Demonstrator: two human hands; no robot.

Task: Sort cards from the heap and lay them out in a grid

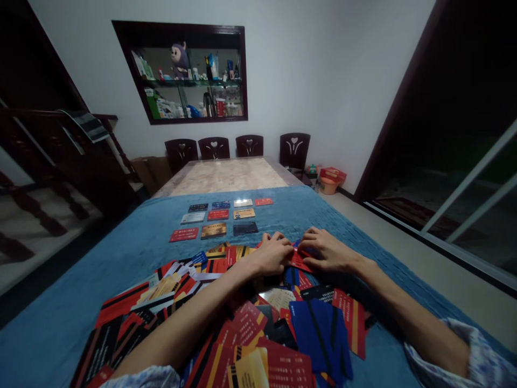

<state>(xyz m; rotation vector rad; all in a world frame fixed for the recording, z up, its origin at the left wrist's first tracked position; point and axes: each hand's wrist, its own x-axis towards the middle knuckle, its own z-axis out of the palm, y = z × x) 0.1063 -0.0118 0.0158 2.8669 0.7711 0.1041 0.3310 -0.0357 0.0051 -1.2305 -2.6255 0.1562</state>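
My left hand [273, 254] and my right hand [329, 251] meet over the far right part of a big loose pile of plastic cards [246, 328]. Between them is a red card [299, 261], with the fingers of both hands closed on its opposite ends. The pile mixes red, blue, black, gold and silver cards, some face down with dark stripes. Blue cards [319, 337] lie below my right wrist. Beyond the pile, several single cards are laid out in rows, among them a gold-brown card [214, 230] and a dark card [245, 228].
A blue cloth [133, 237] covers the near part of the long table, with its marble top [230, 175] bare farther off. Dark chairs [294, 151] stand around the far end. A wall shelf [194, 81] and a stair railing [44, 151] lie beyond.
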